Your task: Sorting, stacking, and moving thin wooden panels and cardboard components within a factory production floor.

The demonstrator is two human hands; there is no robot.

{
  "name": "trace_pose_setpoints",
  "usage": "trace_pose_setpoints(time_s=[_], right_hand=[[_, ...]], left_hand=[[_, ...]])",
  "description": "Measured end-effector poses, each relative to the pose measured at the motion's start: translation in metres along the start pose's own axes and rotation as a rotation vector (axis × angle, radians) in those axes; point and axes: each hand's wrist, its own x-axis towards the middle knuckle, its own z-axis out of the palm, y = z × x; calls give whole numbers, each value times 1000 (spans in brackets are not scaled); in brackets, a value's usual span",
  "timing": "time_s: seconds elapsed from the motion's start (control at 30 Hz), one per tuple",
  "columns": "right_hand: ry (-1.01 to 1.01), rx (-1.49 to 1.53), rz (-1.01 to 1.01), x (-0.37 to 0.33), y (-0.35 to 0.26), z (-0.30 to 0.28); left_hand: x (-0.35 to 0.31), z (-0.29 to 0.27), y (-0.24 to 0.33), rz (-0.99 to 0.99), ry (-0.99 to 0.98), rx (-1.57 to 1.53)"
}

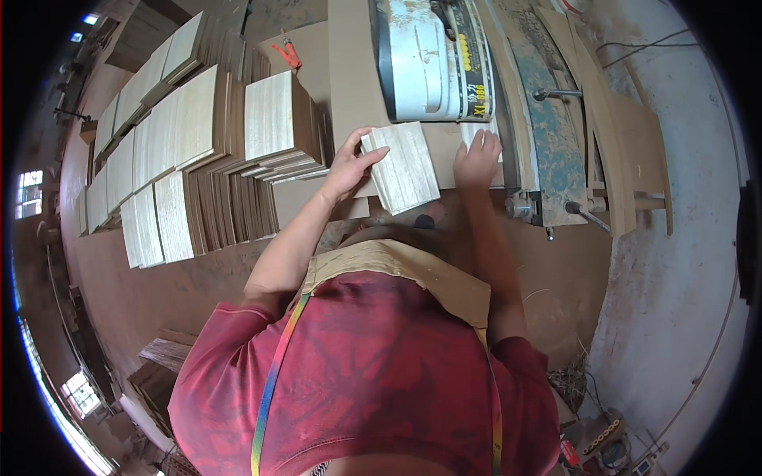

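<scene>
My left hand (347, 169) holds a small stack of pale wooden boards (406, 170), its thumb over the top face and its fingers at the left edge. The stack is tilted in front of the machine. My right hand (478, 160) is at another pale wooden board (474, 128), lying flat at the near end of a white-and-black machine (421, 59). Its fingers are bent over that board and its thumb is at the left side. Most of that board is hidden by the hand and the machine.
Rows of stacked wooden boards (194, 119) stand at the left, with a separate pile (279, 117) nearer the machine. A red-handled tool (289, 54) lies behind that pile. Right of the machine is a worn green metal bed (559, 147) with levers, beside a white wall (667, 293).
</scene>
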Motion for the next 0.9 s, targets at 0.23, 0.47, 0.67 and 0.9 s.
trace_pose_setpoints(time_s=[0.23, 0.47, 0.67, 0.9], right_hand=[[-297, 387, -109, -3, -105, -86], [-302, 321, -44, -25, -85, -107], [-179, 145, 76, -47, -17, -92], [24, -133, 6, -31, 2, -3]], left_hand=[[8, 20, -17, 81, 148, 100], [12, 31, -11, 100, 108, 165], [8, 16, -10, 88, 88, 138], [4, -11, -3, -2, -63, -33]])
